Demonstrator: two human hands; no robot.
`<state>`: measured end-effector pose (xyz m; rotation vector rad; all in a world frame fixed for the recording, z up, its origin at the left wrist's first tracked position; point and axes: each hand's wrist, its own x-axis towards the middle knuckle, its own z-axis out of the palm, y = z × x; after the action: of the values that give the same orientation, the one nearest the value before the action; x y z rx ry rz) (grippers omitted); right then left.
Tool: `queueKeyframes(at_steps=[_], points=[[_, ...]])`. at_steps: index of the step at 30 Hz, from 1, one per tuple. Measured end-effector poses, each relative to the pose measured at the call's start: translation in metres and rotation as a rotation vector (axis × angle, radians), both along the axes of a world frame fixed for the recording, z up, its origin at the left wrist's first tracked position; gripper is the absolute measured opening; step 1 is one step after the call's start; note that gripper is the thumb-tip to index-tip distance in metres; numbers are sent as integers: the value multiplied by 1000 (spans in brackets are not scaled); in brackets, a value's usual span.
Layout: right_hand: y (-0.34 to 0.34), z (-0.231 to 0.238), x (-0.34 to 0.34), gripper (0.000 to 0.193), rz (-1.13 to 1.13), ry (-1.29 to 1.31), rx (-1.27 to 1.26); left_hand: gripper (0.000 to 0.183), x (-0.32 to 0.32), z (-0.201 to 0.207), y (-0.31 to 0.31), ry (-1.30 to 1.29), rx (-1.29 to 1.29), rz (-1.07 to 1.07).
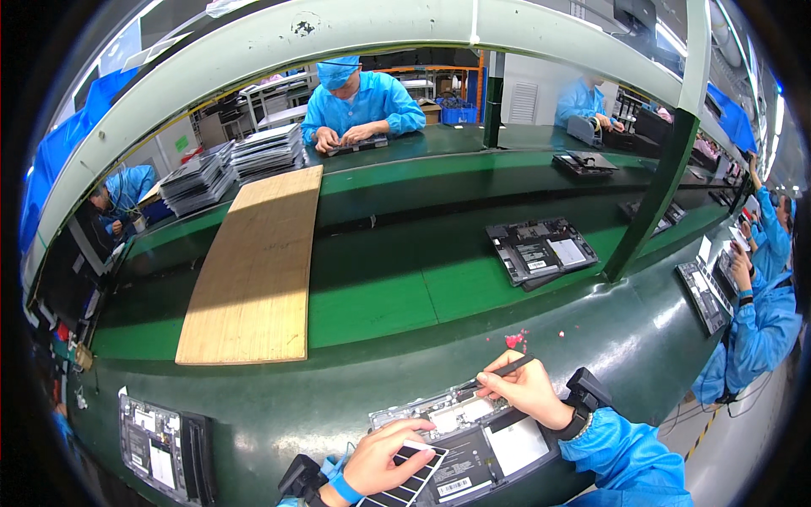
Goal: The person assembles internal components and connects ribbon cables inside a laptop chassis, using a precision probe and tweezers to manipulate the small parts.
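An opened laptop base (463,452) lies on the bench in front of me, its circuit board, black battery and a white panel exposed. My right hand (515,393) pinches slim black tweezers (512,366), their tips down at the laptop's far edge. Under the thumb of my left hand (384,456) is a sheet of black strips with white lines (412,477), held over the laptop's near left corner. The fingertips of that hand reach onto the board. Its palm side is hidden.
Stacked laptop bases (160,448) stand at left; another opened base (541,249) sits on the green conveyor (380,296). A wooden board (253,270) spans the belt. Red scraps (514,340) lie beyond my right hand. A green post (655,198) rises at right. Co-workers (359,106) sit around the line.
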<state>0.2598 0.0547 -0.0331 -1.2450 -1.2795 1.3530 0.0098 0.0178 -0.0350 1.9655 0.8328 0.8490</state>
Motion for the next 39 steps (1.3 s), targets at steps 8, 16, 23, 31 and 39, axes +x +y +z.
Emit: queueKeyframes(at_steps=[8,16,23,31,39], points=[[-2,-5,2,17,-2,46,13,12,1,1,-4,81,34,19],[2,-1,1,17,25,22,-24,13,2,-2,-4,114,83,17],[1,-2,-1,18,10,61,-43,14,2,-2,-4,130,116,25],[1,-3,-1,18,-11,93,-49,14,2,-3,-6,145,123,21],[26,0,40,15,-244,56,190,9,3,8,-14,107,142,77]])
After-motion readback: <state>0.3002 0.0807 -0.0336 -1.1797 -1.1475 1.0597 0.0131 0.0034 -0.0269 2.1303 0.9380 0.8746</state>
